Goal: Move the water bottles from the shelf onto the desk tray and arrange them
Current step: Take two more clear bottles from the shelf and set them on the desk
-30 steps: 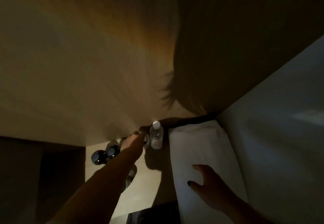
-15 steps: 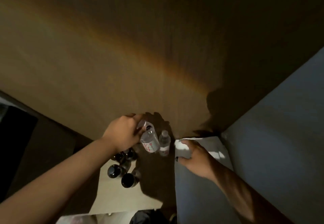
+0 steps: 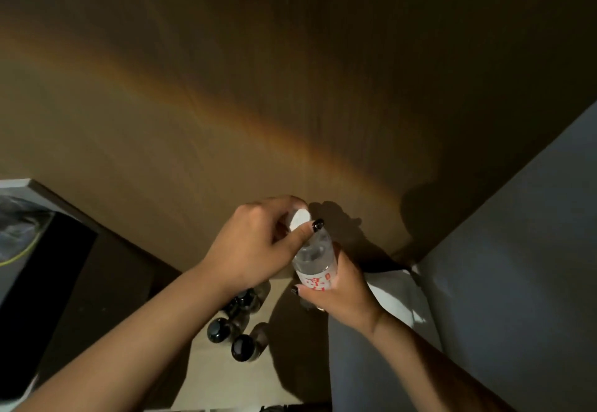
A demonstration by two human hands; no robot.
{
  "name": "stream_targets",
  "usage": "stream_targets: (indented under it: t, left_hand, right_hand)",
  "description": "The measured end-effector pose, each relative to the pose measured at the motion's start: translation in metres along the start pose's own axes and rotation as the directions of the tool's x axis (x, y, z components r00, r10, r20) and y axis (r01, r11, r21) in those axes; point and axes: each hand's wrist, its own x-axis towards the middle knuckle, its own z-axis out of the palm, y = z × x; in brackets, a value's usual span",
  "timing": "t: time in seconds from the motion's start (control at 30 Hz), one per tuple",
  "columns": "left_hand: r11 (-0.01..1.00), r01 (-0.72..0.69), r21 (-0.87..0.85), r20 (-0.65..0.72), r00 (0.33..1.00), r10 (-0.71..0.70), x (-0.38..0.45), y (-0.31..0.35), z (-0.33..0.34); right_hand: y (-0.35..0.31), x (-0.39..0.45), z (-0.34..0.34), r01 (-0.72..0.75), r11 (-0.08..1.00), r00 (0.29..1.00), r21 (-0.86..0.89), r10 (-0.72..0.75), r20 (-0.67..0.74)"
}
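Observation:
A clear water bottle (image 3: 314, 258) with a red-lettered white label is held above the pale shelf (image 3: 206, 376). My right hand (image 3: 339, 292) grips its lower body from the right. My left hand (image 3: 255, 250) pinches a white cap (image 3: 298, 219) just up and left of the bottle's shoulder, with the thumb lying across the neck. I cannot tell whether that cap belongs to this bottle or to a second one hidden behind my left hand. No tray is in view.
Several dark-capped small bottles (image 3: 240, 347) stand on the shelf under my left wrist. A folded white towel (image 3: 399, 295) lies to the right, against a grey wall (image 3: 517, 266). A wood panel (image 3: 226, 121) closes the back. A dark framed object (image 3: 29, 237) sits at the far left.
My right hand left the towel and took hold of a bottle's body. My left hand lifted the capped bottle up off the shelf. The bottle that stood beside the towel is no longer standing there.

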Motion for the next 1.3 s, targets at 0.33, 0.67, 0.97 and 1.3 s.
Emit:
stream_targets:
  t: [0.33, 0.67, 0.97, 1.3]
  left_hand:
    - [0.741, 0.454, -0.495, 0.05, 0.866, -0.497, -0.009, -0.092, 0.119]
    - [0.59, 0.781, -0.205, 0.309, 0.624, -0.718, -0.023, -0.192, 0.288]
    - [0.662, 0.736, -0.14, 0.349, 0.662, -0.663, -0.012, -0.207, 0.335]
    - [0.571, 0.762, -0.305, 0.283, 0.645, -0.71, -0.029, -0.212, 0.317]
  right_hand:
    - [0.093, -0.021, -0.008, -0.233, 0.972, 0.966, -0.029, 0.228, -0.117]
    - [0.175, -0.034, -0.003, -0.415, 0.905, 0.872, 0.095, 0.425, -0.242]
    - [0.195, -0.042, 0.009, -0.461, 0.876, 0.829, 0.145, 0.483, -0.283]
    - [0.189, -0.047, 0.01, -0.494, 0.858, 0.823, 0.138, 0.513, -0.242]
